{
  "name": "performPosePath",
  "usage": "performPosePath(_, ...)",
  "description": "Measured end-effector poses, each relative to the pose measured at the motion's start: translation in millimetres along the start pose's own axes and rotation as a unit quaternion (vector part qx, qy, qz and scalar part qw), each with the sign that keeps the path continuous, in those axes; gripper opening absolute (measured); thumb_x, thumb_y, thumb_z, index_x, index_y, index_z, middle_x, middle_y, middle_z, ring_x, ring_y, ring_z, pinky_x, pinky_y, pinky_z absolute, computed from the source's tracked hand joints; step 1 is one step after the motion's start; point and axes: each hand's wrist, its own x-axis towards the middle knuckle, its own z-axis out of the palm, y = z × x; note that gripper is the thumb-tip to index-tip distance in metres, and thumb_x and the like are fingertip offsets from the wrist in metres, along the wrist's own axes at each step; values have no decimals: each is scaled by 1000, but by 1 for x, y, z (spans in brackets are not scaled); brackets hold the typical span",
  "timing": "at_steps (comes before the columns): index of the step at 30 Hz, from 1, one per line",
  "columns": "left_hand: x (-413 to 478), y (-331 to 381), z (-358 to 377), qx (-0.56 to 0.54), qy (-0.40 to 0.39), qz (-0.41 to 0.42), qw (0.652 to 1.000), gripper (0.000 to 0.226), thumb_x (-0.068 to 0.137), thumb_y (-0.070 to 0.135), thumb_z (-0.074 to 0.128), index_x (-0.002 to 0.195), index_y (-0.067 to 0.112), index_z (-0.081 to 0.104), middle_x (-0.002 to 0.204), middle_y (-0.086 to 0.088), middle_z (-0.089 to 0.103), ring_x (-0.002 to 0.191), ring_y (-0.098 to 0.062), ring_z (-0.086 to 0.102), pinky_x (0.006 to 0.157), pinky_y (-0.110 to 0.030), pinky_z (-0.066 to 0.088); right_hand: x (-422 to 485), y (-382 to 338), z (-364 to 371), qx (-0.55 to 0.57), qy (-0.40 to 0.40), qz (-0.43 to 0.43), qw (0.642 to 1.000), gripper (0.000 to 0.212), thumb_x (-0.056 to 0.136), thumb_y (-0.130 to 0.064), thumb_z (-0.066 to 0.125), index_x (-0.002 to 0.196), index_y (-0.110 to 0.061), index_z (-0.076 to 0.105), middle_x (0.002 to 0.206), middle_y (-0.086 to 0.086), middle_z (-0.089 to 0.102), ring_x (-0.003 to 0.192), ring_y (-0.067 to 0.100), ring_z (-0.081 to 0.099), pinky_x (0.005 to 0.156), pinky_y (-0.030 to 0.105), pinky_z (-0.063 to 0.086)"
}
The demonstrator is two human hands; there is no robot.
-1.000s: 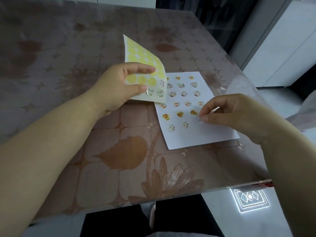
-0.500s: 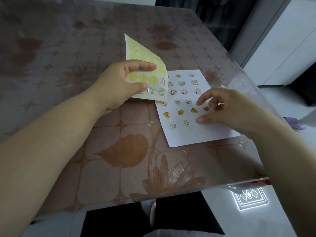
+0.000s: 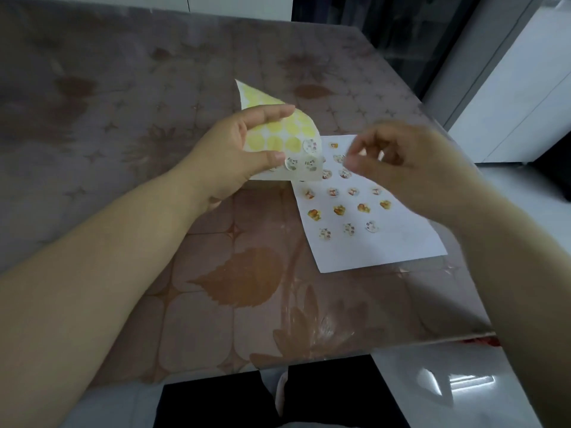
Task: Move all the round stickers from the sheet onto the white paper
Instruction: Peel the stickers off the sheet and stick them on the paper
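Observation:
My left hand holds the sticker sheet tilted above the table, thumb and fingers pinching its near edge. Most of the sheet shows bare yellow circles; three round stickers sit at its lower right corner. The white paper lies flat to the right with several round stickers stuck on it in rows. My right hand hovers blurred above the paper's far part, its fingertips apart and close to the sheet's right corner, with nothing visibly in them.
The table has a brown leaf-patterned cover under clear plastic; its near edge runs just beyond the paper's lower right corner. Pale floor and a white cabinet lie to the right. Dark trousers show below the table edge.
My right hand left the newest sticker on the paper's bottom row and rose up and left toward the sheet's corner. My left hand lifted and tilted the sheet a little.

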Motion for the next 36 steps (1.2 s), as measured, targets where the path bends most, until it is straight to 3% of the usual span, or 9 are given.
performPosePath(5,0,3,0,-60,-11,-13,998,47,83,-6,62,119,24,60,131,3,57,121,-15,56,97,-30,50,29,1,30,2,54,-44,998,24,85,-38,62,108,-32,63,92,-16,61,66,-4,56,50,6,41)
performPosePath(11,-1,3,4,-51,-32,-49,997,34,85,-4,60,105,23,67,113,4,67,106,-13,65,96,-31,51,27,10,45,43,134,-72,987,7,77,-25,73,83,-29,71,84,-17,46,66,-1,48,65,6,39)
performPosePath(17,-1,1,3,-28,-22,-74,997,33,84,-2,63,102,25,68,120,1,64,114,-16,61,104,-38,44,22,12,42,43,102,-112,988,14,77,-21,73,76,-32,65,85,-23,52,78,-3,49,72,7,35)
performPosePath(21,0,1,0,-25,-13,-64,998,36,84,-2,62,107,25,67,121,2,65,116,-15,60,104,-37,44,16,7,13,84,61,2,995,5,78,-32,72,75,-31,68,74,-11,65,55,-6,51,50,7,42)
performPosePath(23,0,1,-1,-25,-10,-55,998,37,85,-3,61,110,24,66,123,1,64,118,-15,58,105,-36,43,7,16,-12,47,-41,58,996,5,74,-33,74,76,-30,71,73,-14,71,59,-8,59,60,4,42)
performPosePath(26,0,1,1,-21,-10,-46,999,37,86,-3,58,110,24,65,123,1,64,117,-13,58,105,-33,43,-13,32,-34,15,-165,132,977,8,69,-31,76,75,-30,73,78,-14,73,79,-3,65,80,16,40)
performPosePath(28,1,0,3,-16,-13,-45,999,37,88,-3,56,108,27,65,123,2,64,112,-10,61,102,-29,45,-22,42,-34,20,-178,158,971,9,69,-27,77,76,-28,73,78,-3,74,82,8,67,85,25,43)
performPosePath(32,2,-1,3,-16,-22,-61,998,38,90,-2,52,108,29,66,122,1,64,113,-13,61,103,-33,44,-28,51,-25,64,-157,177,970,10,74,-17,75,80,-22,69,77,15,67,73,18,57,79,35,42)
performPosePath(36,1,0,1,-12,-15,-60,998,38,88,0,53,106,31,67,121,1,65,115,-17,60,107,-41,41,-27,52,-23,81,-156,192,966,19,77,-13,72,90,-20,60,56,-5,62,62,11,56,75,34,42)
